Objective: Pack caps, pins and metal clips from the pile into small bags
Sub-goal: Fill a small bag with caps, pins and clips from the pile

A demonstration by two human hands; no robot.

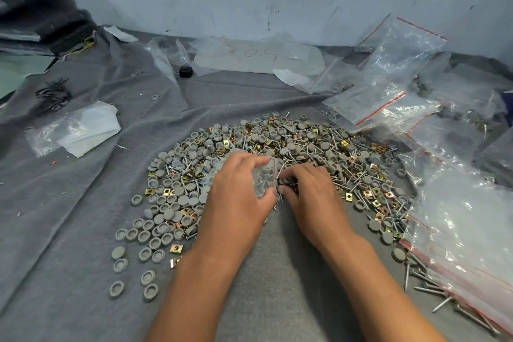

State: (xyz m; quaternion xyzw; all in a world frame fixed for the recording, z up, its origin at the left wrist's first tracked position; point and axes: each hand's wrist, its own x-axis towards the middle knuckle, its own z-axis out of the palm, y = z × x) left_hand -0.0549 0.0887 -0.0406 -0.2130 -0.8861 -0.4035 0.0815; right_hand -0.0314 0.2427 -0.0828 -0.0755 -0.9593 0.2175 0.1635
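A wide pile (291,144) of grey round caps, silver pins and gold metal clips spreads over the grey cloth (69,216). At the pile's near edge my left hand (238,194) grips a small clear bag (265,178) that holds a few pins and caps. My right hand (308,191) is right beside the bag's opening, its fingertips curled over small dark and gold pieces; exactly what it pinches is hidden. Loose caps (147,253) trail toward the near left, and loose pins (427,283) lie at the near right.
Clear zip bags with red strips (394,75) are heaped at the right, and more (466,244) run down the right edge. A flat bag with white paper (80,130) lies at the left. Black ties (52,94), a small black block (185,71) and a dark bundle (36,8) sit toward the wall.
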